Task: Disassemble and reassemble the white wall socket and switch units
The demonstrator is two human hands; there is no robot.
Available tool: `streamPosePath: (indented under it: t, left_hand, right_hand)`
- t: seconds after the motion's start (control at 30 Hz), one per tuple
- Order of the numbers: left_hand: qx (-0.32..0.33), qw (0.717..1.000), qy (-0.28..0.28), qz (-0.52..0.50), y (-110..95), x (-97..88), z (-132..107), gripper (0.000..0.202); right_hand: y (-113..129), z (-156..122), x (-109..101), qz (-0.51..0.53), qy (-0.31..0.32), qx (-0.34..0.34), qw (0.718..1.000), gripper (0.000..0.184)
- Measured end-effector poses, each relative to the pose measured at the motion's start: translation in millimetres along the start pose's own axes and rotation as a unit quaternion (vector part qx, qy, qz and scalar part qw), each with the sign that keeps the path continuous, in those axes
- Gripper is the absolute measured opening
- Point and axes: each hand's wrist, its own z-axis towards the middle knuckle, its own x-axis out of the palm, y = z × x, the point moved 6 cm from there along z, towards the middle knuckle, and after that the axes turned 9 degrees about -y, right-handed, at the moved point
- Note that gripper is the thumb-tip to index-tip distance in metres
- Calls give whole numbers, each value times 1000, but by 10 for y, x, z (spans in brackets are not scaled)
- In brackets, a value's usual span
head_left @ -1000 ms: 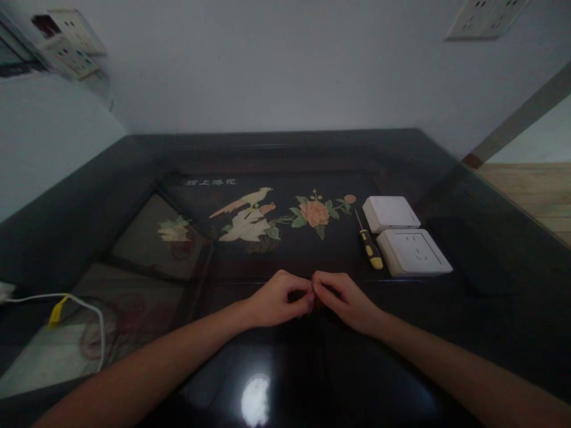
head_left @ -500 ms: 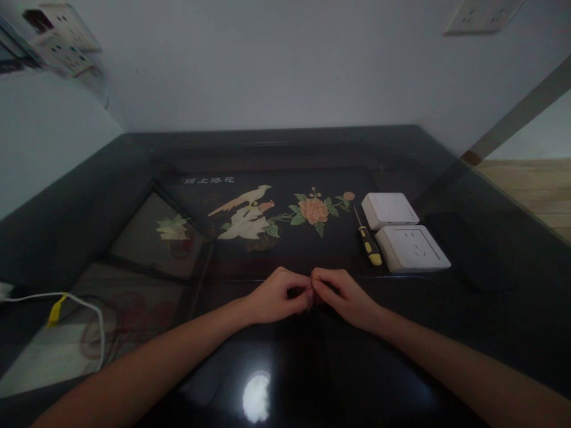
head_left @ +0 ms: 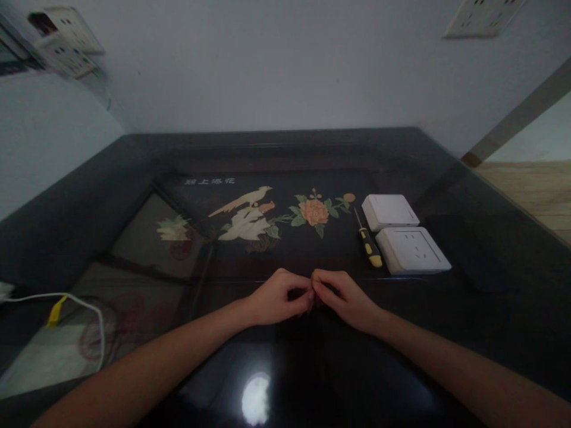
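Note:
My left hand point(head_left: 283, 297) and my right hand point(head_left: 341, 295) meet fingertip to fingertip above the dark glossy table point(head_left: 366, 368). The fingers of both are curled into a pinch, and whatever might be between them is hidden. Beyond my right hand lies a screwdriver point(head_left: 369, 246) with a black and yellow handle, its shaft pointing away from me. Right beside it sits a white socket box point(head_left: 413, 249) with its outlet face up. Another white box point(head_left: 391, 210) touches it from behind, its top plain.
A dark flat object point(head_left: 466, 252), hard to make out, lies right of the boxes. At left a white cable point(head_left: 84, 301) with a yellow tag point(head_left: 56, 310) crosses the table. A wall point(head_left: 276, 65) with sockets point(head_left: 484, 18) borders the far edge.
The view has tilted up very slightly, so everything sits a little lower. Both hands keep the same pose, and the things on the table stay in place.

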Motion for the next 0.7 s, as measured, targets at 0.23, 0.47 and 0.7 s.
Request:
streamPosePath:
  t: [0.23, 0.47, 0.7]
  left_hand:
    - [-6, 1000, 2, 2, 10, 2, -7, 25]
    - [-10, 1000, 2, 2, -10, -2, -2, 25]
    - [-11, 1000, 3, 1, -5, -3, -7, 26]
  right_hand:
    - [7, 7, 1, 2, -3, 0, 1000, 31]
    - [5, -1, 1, 3, -4, -3, 1000, 31]
    - [5, 9, 0, -1, -4, -6, 1000, 30]
